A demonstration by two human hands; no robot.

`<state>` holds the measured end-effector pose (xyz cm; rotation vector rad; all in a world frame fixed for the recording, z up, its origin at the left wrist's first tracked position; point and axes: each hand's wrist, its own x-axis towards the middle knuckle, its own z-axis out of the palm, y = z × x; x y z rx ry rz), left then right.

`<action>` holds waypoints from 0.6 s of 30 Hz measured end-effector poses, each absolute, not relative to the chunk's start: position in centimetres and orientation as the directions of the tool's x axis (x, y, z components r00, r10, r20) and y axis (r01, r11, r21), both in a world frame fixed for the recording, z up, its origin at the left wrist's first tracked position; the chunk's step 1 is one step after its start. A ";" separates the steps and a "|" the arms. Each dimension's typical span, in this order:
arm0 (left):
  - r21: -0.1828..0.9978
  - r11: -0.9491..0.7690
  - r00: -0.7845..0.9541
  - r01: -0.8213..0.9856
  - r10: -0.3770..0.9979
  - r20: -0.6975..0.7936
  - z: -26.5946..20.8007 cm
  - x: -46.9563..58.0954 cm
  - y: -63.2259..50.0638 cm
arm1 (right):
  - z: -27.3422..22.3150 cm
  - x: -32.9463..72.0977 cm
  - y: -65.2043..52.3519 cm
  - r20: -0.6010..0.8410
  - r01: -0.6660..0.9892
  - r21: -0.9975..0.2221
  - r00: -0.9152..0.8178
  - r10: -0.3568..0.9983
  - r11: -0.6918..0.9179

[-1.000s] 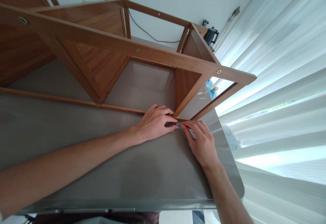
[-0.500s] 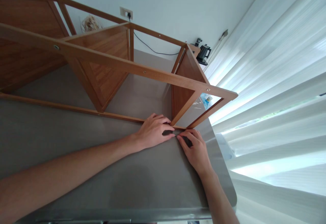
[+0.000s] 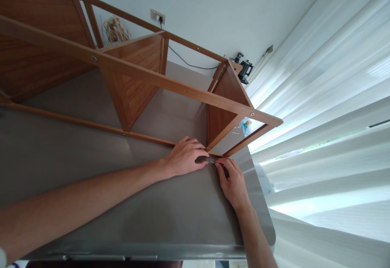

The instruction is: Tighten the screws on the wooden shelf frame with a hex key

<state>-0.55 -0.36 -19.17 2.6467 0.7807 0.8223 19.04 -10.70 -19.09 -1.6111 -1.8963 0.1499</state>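
Observation:
A wooden shelf unit lies on its side on the grey table. My left hand is closed at its lower rail near the right end, with the fingers over the rail and the thumb in front. Just right of it, my right hand is closed in a pinch on a thin metal piece, held low against the rail. Fingers hide most of that piece, so its kind does not show. Thumb and fingertips of the two hands are close together.
White curtains hang along the right, past the table's rounded corner. Behind the shelf are a wall socket with a black cable, a black kettle and a bundle of pale strands.
My right hand has shifted slightly, and more of the thin metal piece shows between the hands. My left hand stays at the rail. The view has moved a little.

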 end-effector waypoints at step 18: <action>0.455 -0.739 0.650 0.497 0.665 0.368 -18.6 -0.4 -0.8 | -19.4 18.7 -10.9 0.412 0.885 -0.379 -0.101 0.906 0.270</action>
